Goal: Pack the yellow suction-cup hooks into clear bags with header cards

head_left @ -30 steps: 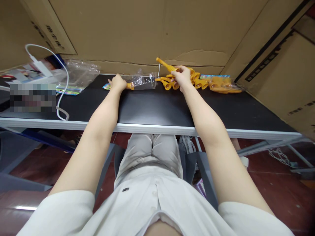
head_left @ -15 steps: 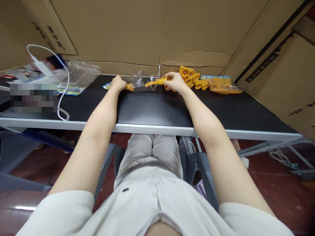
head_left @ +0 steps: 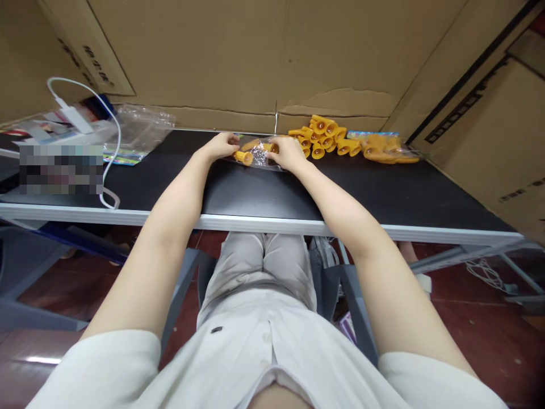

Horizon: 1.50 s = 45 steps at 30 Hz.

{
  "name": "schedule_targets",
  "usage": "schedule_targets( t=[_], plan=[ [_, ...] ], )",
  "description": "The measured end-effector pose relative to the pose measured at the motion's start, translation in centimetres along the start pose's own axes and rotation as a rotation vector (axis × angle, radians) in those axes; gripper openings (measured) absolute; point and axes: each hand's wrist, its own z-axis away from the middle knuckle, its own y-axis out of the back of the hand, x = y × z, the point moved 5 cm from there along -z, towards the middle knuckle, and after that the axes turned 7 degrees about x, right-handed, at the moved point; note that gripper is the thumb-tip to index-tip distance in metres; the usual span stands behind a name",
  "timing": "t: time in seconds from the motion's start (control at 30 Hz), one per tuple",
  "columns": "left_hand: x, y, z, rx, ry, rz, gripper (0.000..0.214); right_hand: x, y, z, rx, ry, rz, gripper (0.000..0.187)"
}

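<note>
A clear plastic bag [head_left: 259, 161] lies between my two hands on the black tabletop. Two yellow tube-like pieces with flared, hollow ends are at it: one yellow piece [head_left: 244, 158] on the left, another yellow piece [head_left: 254, 144] to the right, partly under the film. My left hand [head_left: 219, 146] is closed on the bag's left end, its fingertips beside the first piece. With curled fingers, my right hand [head_left: 290, 152] grips the second piece at the bag's right end. Fingers and glare hide part of both grips.
A pile of similar yellow pieces [head_left: 326, 136] stands right of my right hand. Beyond it lies a filled bag [head_left: 385, 149] of them. Flat clear bags [head_left: 142, 128] and a white cable [head_left: 117, 122] are on the left. Cardboard [head_left: 213, 57] walls the back.
My right hand has moved left from beside the pile, bringing a yellow piece into the bag. My left hand has shifted slightly right, and the bag is now bunched between both hands.
</note>
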Motion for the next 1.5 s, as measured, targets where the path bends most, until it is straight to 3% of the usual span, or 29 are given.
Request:
schedule_targets(
  t=[0.13, 0.3, 0.43, 0.57, 0.73, 0.83, 1.03, 1.2, 1.5],
  plan=[
    [0.7, -0.1, 0.7, -0.042, -0.028, -0.001, 0.064, -1.1, -0.4, 0.1, -0.11, -0.007, 0.08, 0.034],
    [-0.3, -0.5, -0.3, -0.055, -0.023, -0.031, 0.059, -1.7, -0.4, 0.2, -0.13, 0.033, 0.098, 0.059],
    [-1.5, -0.5, -1.7, 0.041, -0.059, -0.056, 0.068, -2.1, 1.0, 0.7, -0.112, 0.051, 0.174, 0.043],
    [-2.2, -0.6, -2.2, 0.075, -0.062, -0.042, 0.077, -1.9, 2.2, 0.8, -0.076, -0.022, 0.163, 0.039],
    [-2.4, -0.6, -2.1, 0.031, -0.035, -0.061, 0.078, -1.0, 0.1, 0.5, -0.171, 0.025, -0.008, 0.045],
    [-2.6, -0.6, -2.2, 0.037, -0.033, -0.074, 0.077, -0.2, -1.4, 0.1, -0.172, 0.062, -0.133, 0.057],
    [-2.2, -0.5, -1.9, 0.036, -0.028, -0.129, 0.069, 0.8, -3.1, -0.6, -0.168, 0.032, -0.209, 0.063],
    [-1.4, -0.2, -1.1, 0.031, -0.021, -0.174, 0.069, 0.0, -3.3, -0.4, -0.244, -0.022, -0.131, 0.082],
    [-1.2, -0.2, -0.9, 0.025, -0.011, -0.2, 0.078, -1.6, -2.3, 0.3, -0.286, -0.061, -0.045, 0.078]
  ],
)
